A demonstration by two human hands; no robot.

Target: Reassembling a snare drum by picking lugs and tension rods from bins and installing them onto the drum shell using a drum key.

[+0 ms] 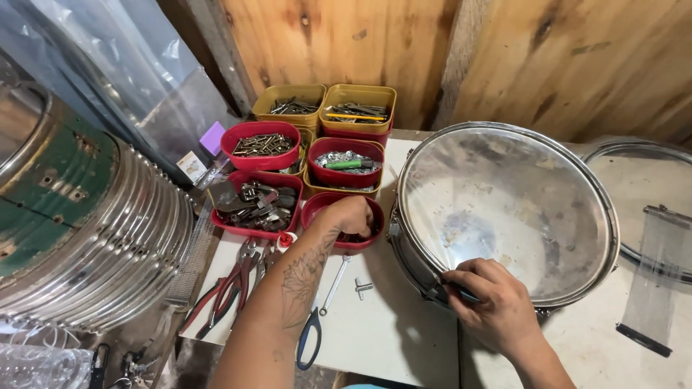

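A snare drum (504, 209) with a clear head and chrome rim lies flat on the white table (375, 324). My right hand (490, 302) rests on its near rim, fingers pinched around a small dark part on the hoop. My left hand (349, 216) reaches into a red tub (316, 205) near the drum, fingers curled down among small parts; what they hold is hidden. A tattooed forearm leads back from it.
Several red and yellow tubs (288, 137) of screws and fittings stand at the back. Pliers (227, 288), a wrench (335, 284), a drum key (362, 288) and blue-handled scissors (310, 338) lie near. A stack of chrome hoops (108, 238) sits left; another drumhead (649, 202) right.
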